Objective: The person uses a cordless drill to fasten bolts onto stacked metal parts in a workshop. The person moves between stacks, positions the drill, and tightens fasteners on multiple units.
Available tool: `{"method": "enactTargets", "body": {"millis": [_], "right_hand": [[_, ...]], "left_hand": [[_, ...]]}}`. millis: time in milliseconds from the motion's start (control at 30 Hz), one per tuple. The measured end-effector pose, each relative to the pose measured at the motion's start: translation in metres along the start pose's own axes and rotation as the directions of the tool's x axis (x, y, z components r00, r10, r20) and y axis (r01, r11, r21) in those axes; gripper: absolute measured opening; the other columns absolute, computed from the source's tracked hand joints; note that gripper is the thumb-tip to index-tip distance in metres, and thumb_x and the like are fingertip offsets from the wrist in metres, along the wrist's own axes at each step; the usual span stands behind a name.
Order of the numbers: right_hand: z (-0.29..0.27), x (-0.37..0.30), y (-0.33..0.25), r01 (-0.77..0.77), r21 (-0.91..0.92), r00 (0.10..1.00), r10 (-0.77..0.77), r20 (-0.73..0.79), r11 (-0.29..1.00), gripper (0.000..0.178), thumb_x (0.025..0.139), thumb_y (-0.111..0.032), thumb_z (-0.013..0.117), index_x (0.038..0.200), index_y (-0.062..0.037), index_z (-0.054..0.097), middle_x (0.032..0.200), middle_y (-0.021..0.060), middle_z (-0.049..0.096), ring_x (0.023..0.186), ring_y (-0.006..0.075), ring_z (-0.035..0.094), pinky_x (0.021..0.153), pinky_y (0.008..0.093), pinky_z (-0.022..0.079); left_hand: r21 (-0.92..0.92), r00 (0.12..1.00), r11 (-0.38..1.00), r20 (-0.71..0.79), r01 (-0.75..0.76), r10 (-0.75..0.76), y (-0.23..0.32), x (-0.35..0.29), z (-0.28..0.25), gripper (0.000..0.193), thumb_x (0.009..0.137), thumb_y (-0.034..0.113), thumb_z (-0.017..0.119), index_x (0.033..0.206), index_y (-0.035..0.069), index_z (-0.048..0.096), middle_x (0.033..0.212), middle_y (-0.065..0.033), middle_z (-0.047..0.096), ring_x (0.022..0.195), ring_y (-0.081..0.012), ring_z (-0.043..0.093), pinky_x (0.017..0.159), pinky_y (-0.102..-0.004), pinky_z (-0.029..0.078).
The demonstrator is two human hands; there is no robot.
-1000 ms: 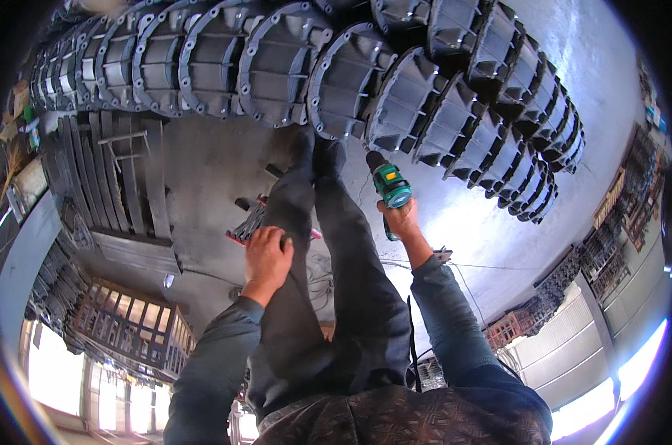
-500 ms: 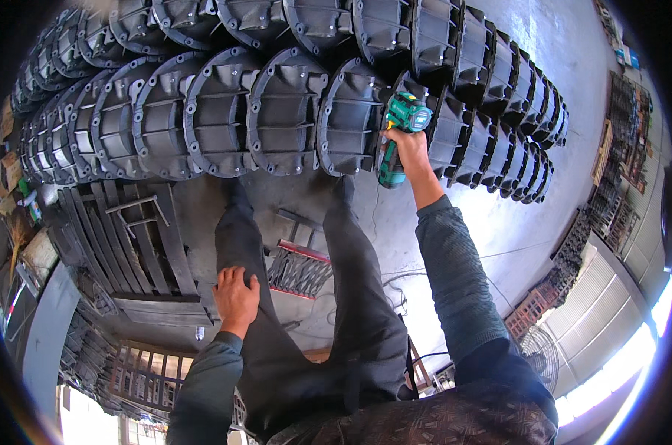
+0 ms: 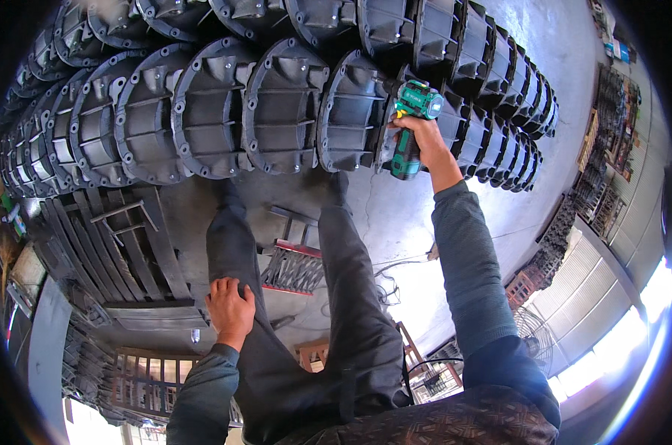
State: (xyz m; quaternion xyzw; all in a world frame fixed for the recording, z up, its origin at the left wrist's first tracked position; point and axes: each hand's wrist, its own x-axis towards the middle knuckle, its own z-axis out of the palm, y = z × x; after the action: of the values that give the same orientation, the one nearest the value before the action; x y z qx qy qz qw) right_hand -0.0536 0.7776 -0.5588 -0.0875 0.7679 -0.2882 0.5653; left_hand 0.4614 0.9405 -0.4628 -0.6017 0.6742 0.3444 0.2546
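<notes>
My right hand [image 3: 423,136] is wrapped round the handle of a green and black cordless drill [image 3: 417,99]. The drill's front end points left, at a dark ribbed metal casting [image 3: 351,111] in the nearer row; whether its tip touches metal is hidden. Bolt holes line the casting's round flange. My left hand [image 3: 230,310] lies on my left thigh [image 3: 235,256], fingers loosely bent and holding nothing.
A second row of similar castings [image 3: 310,22] stands behind the first. Dark metal bars [image 3: 113,245] lie on the floor at left, near a red-edged metal rack [image 3: 291,267] between my legs. A fan [image 3: 535,337] stands at right.
My right hand and the drill have shifted slightly right in the picture, along the row. The view has moved a little too. My left hand still rests on my thigh.
</notes>
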Motion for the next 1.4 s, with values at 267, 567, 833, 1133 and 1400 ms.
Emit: {"method": "enactTargets", "body": {"millis": [267, 567, 833, 1133, 1400], "right_hand": [[-0.006, 0.012, -0.006, -0.002, -0.194, 0.999, 0.012, 0.050, 0.981, 0.018, 0.083, -0.013, 0.074, 0.099, -0.0061, 0.070, 0.086, 0.0089, 0.071, 0.072, 0.0220, 0.072, 0.072, 0.0388, 0.060], [-0.006, 0.012, -0.015, 0.032, -0.252, 0.999, -0.021, 0.046, 0.967, 0.010, 0.078, -0.006, 0.074, 0.086, -0.0020, 0.070, 0.077, 0.0089, 0.070, 0.065, 0.0228, 0.069, 0.064, 0.0372, 0.056], [-0.012, 0.019, -0.008, 0.071, -0.286, 0.997, -0.056, 0.059, 0.956, 0.011, 0.076, -0.007, 0.075, 0.085, -0.0025, 0.070, 0.076, 0.0082, 0.070, 0.064, 0.0227, 0.069, 0.063, 0.0380, 0.055], [-0.058, 0.002, -0.028, 0.268, -0.382, 0.963, -0.236, 0.128, 0.884, 0.022, 0.080, -0.013, 0.074, 0.098, -0.0003, 0.076, 0.090, 0.0095, 0.077, 0.072, 0.0182, 0.073, 0.070, 0.0341, 0.058], [0.026, -0.044, -0.022, 0.328, -0.258, 0.916, -0.239, 0.322, 0.909, 0.028, 0.087, -0.007, 0.075, 0.114, 0.0001, 0.071, 0.099, 0.0089, 0.075, 0.076, 0.0181, 0.070, 0.069, 0.0343, 0.059]], "left_hand": [[0.010, 1.000, 1.000, -0.003, 0.002, -0.002, -0.004, -0.003, 0.007, 0.029, 0.094, 0.033, 0.067, 0.107, 0.008, 0.073, 0.122, -0.0066, 0.069, 0.127, -0.0295, 0.056, 0.100, -0.0492, 0.046], [-0.008, 0.999, 1.000, -0.031, -0.009, 0.009, -0.006, -0.008, 0.011, 0.030, 0.093, 0.034, 0.067, 0.107, 0.008, 0.073, 0.122, -0.0080, 0.068, 0.126, -0.0299, 0.056, 0.100, -0.0492, 0.045], [-0.008, 0.999, 1.000, -0.033, 0.002, -0.002, -0.002, -0.011, 0.015, 0.030, 0.093, 0.034, 0.067, 0.106, 0.007, 0.074, 0.123, -0.0073, 0.069, 0.126, -0.0298, 0.056, 0.100, -0.0495, 0.046], [0.006, 0.998, 0.999, -0.040, 0.042, -0.041, 0.010, -0.015, 0.025, 0.031, 0.093, 0.036, 0.066, 0.105, 0.008, 0.074, 0.122, -0.0075, 0.069, 0.126, -0.0293, 0.056, 0.099, -0.0500, 0.046], [-0.005, 0.995, 0.997, -0.069, 0.071, -0.071, 0.016, -0.014, 0.030, 0.030, 0.093, 0.036, 0.066, 0.101, 0.008, 0.074, 0.118, -0.0085, 0.068, 0.123, -0.0303, 0.056, 0.100, -0.0497, 0.046]]}}
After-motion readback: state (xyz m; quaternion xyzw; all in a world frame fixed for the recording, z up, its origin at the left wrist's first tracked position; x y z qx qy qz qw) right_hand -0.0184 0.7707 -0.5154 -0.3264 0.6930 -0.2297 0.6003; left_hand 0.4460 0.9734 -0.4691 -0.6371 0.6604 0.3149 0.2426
